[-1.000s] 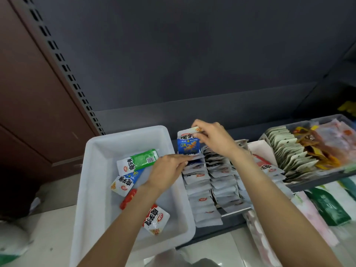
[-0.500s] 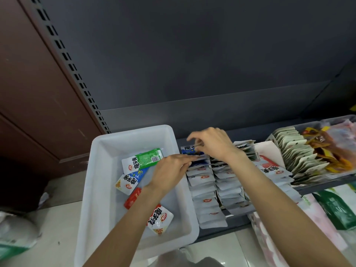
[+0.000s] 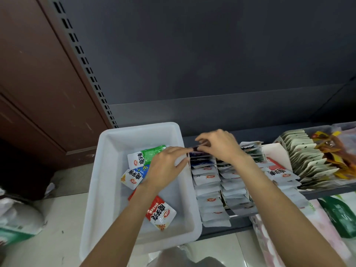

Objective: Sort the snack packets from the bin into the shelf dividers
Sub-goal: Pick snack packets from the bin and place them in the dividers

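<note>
A white plastic bin (image 3: 107, 189) stands on the shelf's left end and holds a green packet (image 3: 152, 154), a blue packet (image 3: 134, 176) and a red packet (image 3: 160, 212). To its right, rows of white packets (image 3: 208, 187) stand in the shelf dividers. My right hand (image 3: 219, 145) is over the back of the left row, its fingers curled down on the blue packet (image 3: 200, 154) now tucked in there. My left hand (image 3: 166, 167) lies over the bin's right rim, fingers straight, its tips touching the same row's back end.
More divider rows of pale packets (image 3: 308, 160) and orange packets (image 3: 339, 155) fill the shelf to the right. Green and pink bags (image 3: 339, 214) sit on the lower level. A brown panel (image 3: 38, 83) and slotted upright (image 3: 86, 70) stand at the left.
The blue packet my right hand held up has gone down into the back of the left divider row. My left hand stayed at the row's edge.
</note>
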Demonstrator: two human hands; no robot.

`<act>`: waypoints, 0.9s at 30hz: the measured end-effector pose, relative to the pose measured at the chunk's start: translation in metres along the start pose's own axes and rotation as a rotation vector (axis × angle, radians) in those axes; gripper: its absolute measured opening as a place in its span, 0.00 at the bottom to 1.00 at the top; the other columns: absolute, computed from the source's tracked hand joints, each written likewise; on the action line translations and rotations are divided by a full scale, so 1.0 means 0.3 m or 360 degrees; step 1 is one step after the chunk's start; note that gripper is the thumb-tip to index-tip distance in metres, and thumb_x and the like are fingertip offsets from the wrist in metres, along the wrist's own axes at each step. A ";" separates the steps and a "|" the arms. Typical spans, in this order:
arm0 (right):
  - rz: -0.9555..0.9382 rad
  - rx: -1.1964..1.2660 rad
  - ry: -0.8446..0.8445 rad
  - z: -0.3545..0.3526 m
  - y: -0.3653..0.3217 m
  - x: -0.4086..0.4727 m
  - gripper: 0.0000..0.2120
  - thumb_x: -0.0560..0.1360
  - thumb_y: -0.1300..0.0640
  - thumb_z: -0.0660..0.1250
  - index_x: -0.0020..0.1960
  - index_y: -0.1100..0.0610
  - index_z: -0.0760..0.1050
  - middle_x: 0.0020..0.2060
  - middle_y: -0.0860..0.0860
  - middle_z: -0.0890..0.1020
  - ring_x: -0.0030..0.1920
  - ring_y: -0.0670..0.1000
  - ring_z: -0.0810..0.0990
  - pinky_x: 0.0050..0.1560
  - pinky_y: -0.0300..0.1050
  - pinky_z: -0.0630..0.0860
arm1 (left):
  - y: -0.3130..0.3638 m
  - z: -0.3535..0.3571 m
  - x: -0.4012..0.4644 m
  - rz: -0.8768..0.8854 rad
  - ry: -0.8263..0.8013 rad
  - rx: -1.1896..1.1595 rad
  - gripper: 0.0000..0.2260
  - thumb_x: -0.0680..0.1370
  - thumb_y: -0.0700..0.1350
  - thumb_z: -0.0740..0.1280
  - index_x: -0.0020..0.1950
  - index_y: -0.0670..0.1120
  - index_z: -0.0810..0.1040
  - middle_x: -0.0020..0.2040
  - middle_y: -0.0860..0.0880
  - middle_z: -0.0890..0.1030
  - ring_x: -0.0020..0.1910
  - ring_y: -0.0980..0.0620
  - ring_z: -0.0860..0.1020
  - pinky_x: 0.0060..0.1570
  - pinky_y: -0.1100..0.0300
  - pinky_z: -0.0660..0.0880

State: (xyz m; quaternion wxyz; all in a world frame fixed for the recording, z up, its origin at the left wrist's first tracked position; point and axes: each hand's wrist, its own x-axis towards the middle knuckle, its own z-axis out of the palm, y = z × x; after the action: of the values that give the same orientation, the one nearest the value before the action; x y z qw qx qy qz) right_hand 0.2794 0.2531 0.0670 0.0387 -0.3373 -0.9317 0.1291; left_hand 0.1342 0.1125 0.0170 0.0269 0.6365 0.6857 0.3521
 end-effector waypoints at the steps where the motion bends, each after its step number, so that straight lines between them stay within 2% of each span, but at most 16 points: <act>1: 0.0015 0.0168 0.0165 -0.014 -0.015 -0.024 0.11 0.74 0.50 0.69 0.56 0.48 0.80 0.47 0.44 0.84 0.48 0.45 0.82 0.50 0.45 0.78 | -0.024 -0.024 -0.019 -0.0072 0.0130 -0.0027 0.12 0.77 0.50 0.63 0.57 0.51 0.80 0.52 0.54 0.83 0.50 0.56 0.79 0.50 0.62 0.75; 3: -0.0025 0.0567 0.0600 -0.032 -0.079 -0.064 0.07 0.75 0.52 0.67 0.52 0.50 0.81 0.42 0.43 0.84 0.42 0.42 0.82 0.45 0.43 0.79 | -0.088 -0.071 -0.065 -0.0317 0.0387 -0.0070 0.12 0.76 0.50 0.62 0.56 0.49 0.79 0.49 0.55 0.82 0.48 0.59 0.78 0.48 0.65 0.72; 5: -0.0118 0.0813 0.0806 -0.004 -0.179 -0.072 0.07 0.76 0.53 0.65 0.48 0.51 0.81 0.39 0.44 0.84 0.38 0.43 0.82 0.41 0.44 0.79 | -0.174 -0.096 -0.117 -0.0617 0.0490 -0.0050 0.10 0.76 0.45 0.65 0.56 0.48 0.77 0.47 0.56 0.81 0.46 0.58 0.77 0.44 0.63 0.71; 6: -0.0165 0.0838 0.0768 0.032 -0.234 -0.061 0.06 0.75 0.54 0.64 0.47 0.52 0.80 0.39 0.45 0.84 0.37 0.45 0.82 0.40 0.45 0.79 | -0.222 -0.094 -0.143 -0.0773 0.0470 -0.0021 0.11 0.75 0.42 0.67 0.57 0.47 0.75 0.47 0.54 0.81 0.45 0.56 0.77 0.43 0.61 0.70; 8: -0.0245 0.0696 0.0482 0.141 -0.334 -0.005 0.07 0.75 0.58 0.64 0.50 0.53 0.80 0.43 0.47 0.84 0.41 0.49 0.82 0.42 0.48 0.79 | -0.309 -0.075 -0.193 -0.1059 0.0324 0.0051 0.14 0.73 0.39 0.69 0.58 0.44 0.74 0.50 0.47 0.80 0.47 0.48 0.78 0.44 0.57 0.72; 11: -0.0242 0.0280 -0.0067 0.336 -0.424 0.124 0.17 0.74 0.66 0.63 0.62 0.56 0.76 0.59 0.53 0.79 0.58 0.55 0.77 0.56 0.51 0.76 | -0.370 -0.037 -0.247 -0.1328 -0.0048 0.0111 0.16 0.74 0.41 0.68 0.60 0.42 0.73 0.55 0.41 0.77 0.54 0.40 0.76 0.52 0.50 0.73; 14: -0.0221 -0.0060 -0.0248 0.477 -0.435 0.229 0.30 0.72 0.69 0.64 0.72 0.57 0.64 0.68 0.55 0.69 0.68 0.57 0.66 0.68 0.50 0.65 | -0.373 -0.015 -0.276 -0.1303 -0.0346 0.0175 0.14 0.76 0.44 0.65 0.61 0.44 0.74 0.59 0.43 0.74 0.60 0.43 0.72 0.59 0.53 0.69; 17: -0.0144 -0.0177 -0.0405 0.542 -0.408 0.277 0.36 0.72 0.71 0.62 0.76 0.56 0.53 0.70 0.57 0.65 0.71 0.57 0.61 0.70 0.51 0.61 | -0.365 -0.011 -0.291 -0.1191 -0.0551 0.0291 0.17 0.78 0.48 0.62 0.66 0.46 0.72 0.66 0.47 0.71 0.66 0.47 0.69 0.64 0.56 0.66; 18: -0.0155 -0.0234 -0.0422 0.559 -0.400 0.275 0.35 0.73 0.70 0.61 0.76 0.56 0.53 0.68 0.58 0.67 0.70 0.58 0.64 0.68 0.51 0.65 | -0.361 -0.013 -0.295 -0.1179 -0.0586 0.0328 0.18 0.79 0.49 0.61 0.68 0.47 0.70 0.68 0.48 0.70 0.67 0.48 0.68 0.65 0.56 0.65; 20: -0.0244 -0.0439 -0.0226 0.574 -0.400 0.268 0.28 0.72 0.64 0.65 0.71 0.56 0.64 0.57 0.59 0.77 0.57 0.57 0.78 0.50 0.48 0.77 | -0.359 -0.014 -0.296 -0.1156 -0.0635 0.0356 0.20 0.80 0.50 0.60 0.70 0.47 0.68 0.71 0.49 0.67 0.69 0.49 0.66 0.66 0.56 0.64; 21: -0.0287 -0.0609 -0.0175 0.554 -0.414 0.256 0.24 0.72 0.61 0.66 0.67 0.56 0.70 0.50 0.56 0.81 0.50 0.54 0.82 0.42 0.45 0.78 | -0.355 -0.017 -0.297 -0.1146 -0.0659 0.0363 0.20 0.80 0.50 0.59 0.71 0.47 0.67 0.72 0.49 0.67 0.70 0.49 0.66 0.66 0.56 0.64; 22: -0.0324 -0.0738 -0.0116 0.536 -0.423 0.245 0.19 0.73 0.61 0.63 0.65 0.56 0.71 0.48 0.55 0.82 0.47 0.54 0.83 0.40 0.45 0.78 | -0.351 -0.020 -0.297 -0.1150 -0.0664 0.0348 0.20 0.80 0.50 0.60 0.70 0.47 0.68 0.71 0.48 0.68 0.69 0.49 0.66 0.65 0.56 0.64; 23: -0.0333 -0.0680 -0.0092 0.518 -0.428 0.233 0.17 0.75 0.64 0.59 0.64 0.59 0.69 0.49 0.55 0.82 0.49 0.56 0.83 0.43 0.47 0.78 | -0.342 -0.027 -0.292 -0.1200 -0.0601 0.0263 0.19 0.79 0.50 0.61 0.70 0.47 0.69 0.70 0.48 0.69 0.68 0.49 0.68 0.64 0.57 0.65; 24: -0.0251 -0.0461 -0.0119 0.484 -0.439 0.220 0.15 0.76 0.66 0.57 0.63 0.61 0.68 0.50 0.57 0.82 0.50 0.59 0.82 0.45 0.50 0.76 | -0.332 -0.041 -0.284 -0.1318 -0.0447 0.0086 0.18 0.79 0.50 0.61 0.68 0.47 0.71 0.68 0.47 0.72 0.66 0.48 0.71 0.61 0.58 0.68; 25: -0.0083 -0.0126 -0.0085 0.443 -0.446 0.207 0.12 0.77 0.66 0.57 0.61 0.62 0.69 0.49 0.58 0.82 0.50 0.61 0.81 0.45 0.51 0.75 | -0.314 -0.063 -0.273 -0.1470 -0.0209 -0.0209 0.16 0.79 0.50 0.62 0.65 0.47 0.74 0.64 0.47 0.76 0.62 0.48 0.75 0.56 0.61 0.70; 27: 0.0324 0.0805 0.0101 0.373 -0.445 0.161 0.07 0.79 0.64 0.58 0.55 0.62 0.72 0.46 0.59 0.82 0.47 0.61 0.81 0.43 0.51 0.74 | -0.263 -0.126 -0.243 -0.1680 0.0257 -0.1070 0.13 0.79 0.52 0.64 0.60 0.47 0.77 0.56 0.48 0.81 0.53 0.51 0.79 0.47 0.65 0.73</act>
State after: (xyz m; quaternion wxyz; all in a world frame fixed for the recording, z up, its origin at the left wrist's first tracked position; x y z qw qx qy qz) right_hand 0.1419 0.1613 -0.0059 0.1378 -0.4126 -0.8295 0.3503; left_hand 0.0621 0.0350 -0.0255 0.3438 0.1404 0.7591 0.5346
